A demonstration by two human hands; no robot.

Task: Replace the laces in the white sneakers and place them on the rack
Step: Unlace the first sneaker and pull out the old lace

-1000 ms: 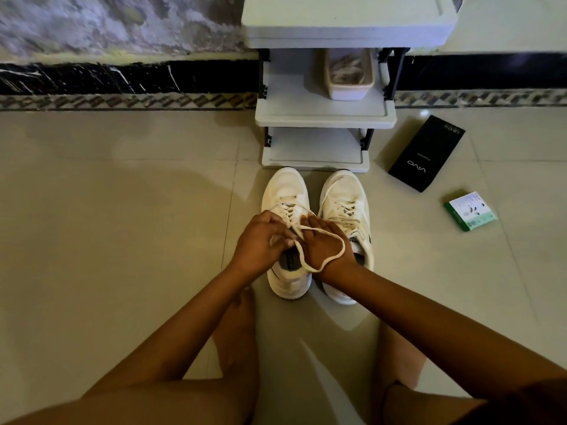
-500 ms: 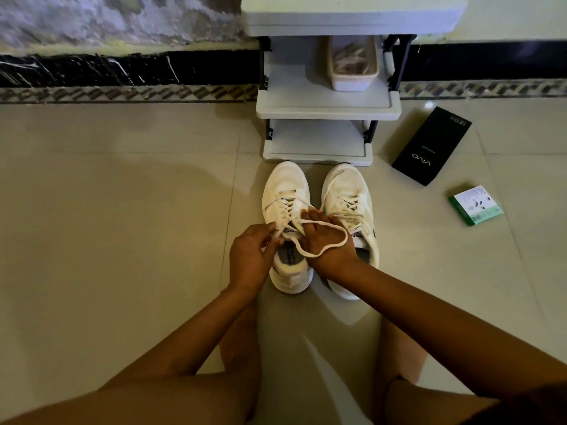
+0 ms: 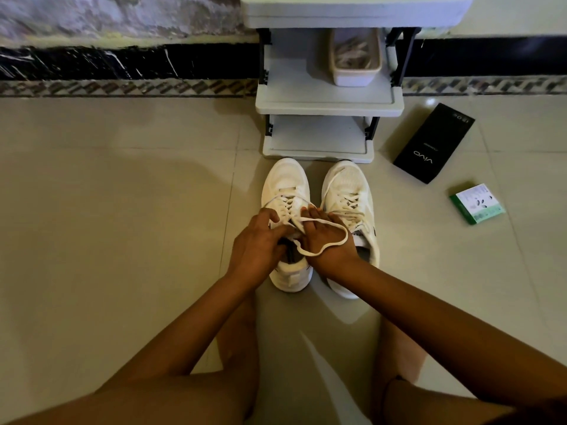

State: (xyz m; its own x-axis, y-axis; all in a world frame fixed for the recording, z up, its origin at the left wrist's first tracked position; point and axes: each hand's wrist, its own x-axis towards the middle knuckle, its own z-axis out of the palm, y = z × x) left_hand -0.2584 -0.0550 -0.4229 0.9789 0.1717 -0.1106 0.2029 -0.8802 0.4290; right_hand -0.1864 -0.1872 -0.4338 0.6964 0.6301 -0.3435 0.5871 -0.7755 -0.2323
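Two white sneakers stand side by side on the tiled floor, toes toward the rack [image 3: 328, 102]. My left hand [image 3: 257, 243] is over the tongue of the left sneaker [image 3: 287, 185], fingers curled on its white lace [image 3: 334, 240]. My right hand [image 3: 325, 240] lies between the shoes, fingers pinching the same lace, whose loose loop drapes over the back of that hand. The right sneaker [image 3: 348, 191] is laced, and my right wrist covers part of its heel.
The grey rack has a bare bottom shelf [image 3: 319, 133] and a white tub [image 3: 356, 59] holding laces on the shelf above. A black phone box [image 3: 434, 142] and a small green-and-white box [image 3: 477, 204] lie on the floor to the right. My bare legs frame the foreground.
My left hand moved back up onto the lace at the left sneaker's tongue. The loop over my right hand has slid and flattened a little. The sneakers stayed put.
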